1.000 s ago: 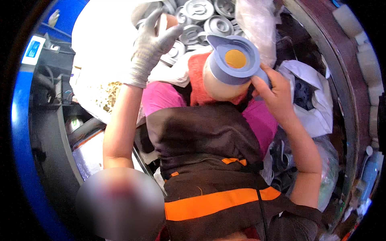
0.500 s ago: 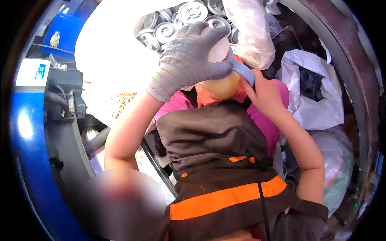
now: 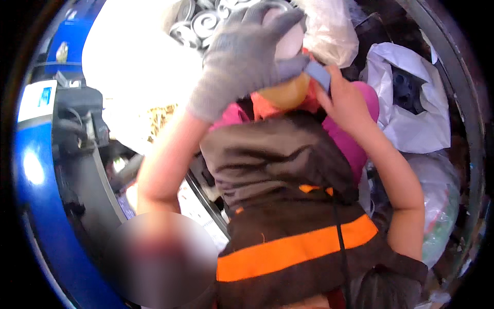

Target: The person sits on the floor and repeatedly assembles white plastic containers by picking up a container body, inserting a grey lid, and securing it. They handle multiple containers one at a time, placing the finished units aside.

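My left hand [image 3: 242,56], in a grey knitted glove, reaches over my lap at the upper middle. Its thumb and fingers are closed around a round, pale pinkish-white piece [image 3: 291,42]. My bare right hand [image 3: 346,95] grips a flat blue-grey strip [image 3: 319,76], whose other end meets the gloved thumb; its exact kind I cannot make out. Just below both hands is a rounded, yellowish, see-through thing [image 3: 288,93], resting against orange-red cloth [image 3: 265,107] between my knees. Beyond the glove lie several grey round plastic parts [image 3: 205,23] with ringed ends.
A big white sack [image 3: 128,56] spreads out at the left. At the right stand a white bag [image 3: 411,126] with dark parts [image 3: 406,92] in it and a clear plastic bag [image 3: 437,206]. Blue machinery [image 3: 38,206] fills the far left. Cream wrapping [image 3: 332,36] hangs behind my hands.
The whole view has shifted, so hands and lap sit slightly higher in it. Both hands keep their holds, and less of the blue-grey strip shows between them.
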A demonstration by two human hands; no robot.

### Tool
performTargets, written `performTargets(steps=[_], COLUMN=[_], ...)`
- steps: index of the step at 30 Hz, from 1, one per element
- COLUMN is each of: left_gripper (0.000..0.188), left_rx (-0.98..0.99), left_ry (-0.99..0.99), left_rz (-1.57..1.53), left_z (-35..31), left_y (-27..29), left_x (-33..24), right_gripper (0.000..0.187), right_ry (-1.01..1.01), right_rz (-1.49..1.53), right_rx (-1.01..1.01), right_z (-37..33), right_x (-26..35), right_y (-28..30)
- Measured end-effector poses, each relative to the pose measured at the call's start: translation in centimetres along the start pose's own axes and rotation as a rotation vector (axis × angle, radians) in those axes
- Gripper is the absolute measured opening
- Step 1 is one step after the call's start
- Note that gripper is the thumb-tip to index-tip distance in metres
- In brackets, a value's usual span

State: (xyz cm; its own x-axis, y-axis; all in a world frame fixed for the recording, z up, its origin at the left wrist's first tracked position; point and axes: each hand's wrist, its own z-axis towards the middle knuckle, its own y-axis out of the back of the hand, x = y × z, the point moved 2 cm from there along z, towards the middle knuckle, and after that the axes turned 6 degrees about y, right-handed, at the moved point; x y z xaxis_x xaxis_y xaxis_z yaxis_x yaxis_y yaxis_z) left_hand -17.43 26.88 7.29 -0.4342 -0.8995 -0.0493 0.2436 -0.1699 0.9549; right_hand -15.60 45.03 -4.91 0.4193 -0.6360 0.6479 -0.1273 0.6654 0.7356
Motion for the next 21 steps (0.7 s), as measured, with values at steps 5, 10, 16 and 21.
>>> performTargets(steps=[5,10,16,21], left_gripper=[0.065,0.034,0.051,0.04], left_rx=[-0.089,-0.035,0.273,0.103], left_ry=[-0.159,0.438,0.291,-0.005], left_rz=[-0.092,-0.765,-0.302,-0.926], left_z=[2.2,2.0,-2.8,-4.1], left_y=[-2.2,-5.2,-16.1,-10.5], left_x=[5.4,10.7,8.7,9.5], right_gripper=[0.04,0.029,0.027,0.022], right_ry=[-0.02,-0.207,-0.322,-0.354], right_rz=[0.305,0.758,0.848,0.879], right_rx=[0.056,-0.077,0.168,0.3], right_z=[-0.7,-1.8,-1.7,-0.2], right_x=[-0.6,2.6,4.3,5.1], right_y=[-0.6,3.4,3.8,4.0])
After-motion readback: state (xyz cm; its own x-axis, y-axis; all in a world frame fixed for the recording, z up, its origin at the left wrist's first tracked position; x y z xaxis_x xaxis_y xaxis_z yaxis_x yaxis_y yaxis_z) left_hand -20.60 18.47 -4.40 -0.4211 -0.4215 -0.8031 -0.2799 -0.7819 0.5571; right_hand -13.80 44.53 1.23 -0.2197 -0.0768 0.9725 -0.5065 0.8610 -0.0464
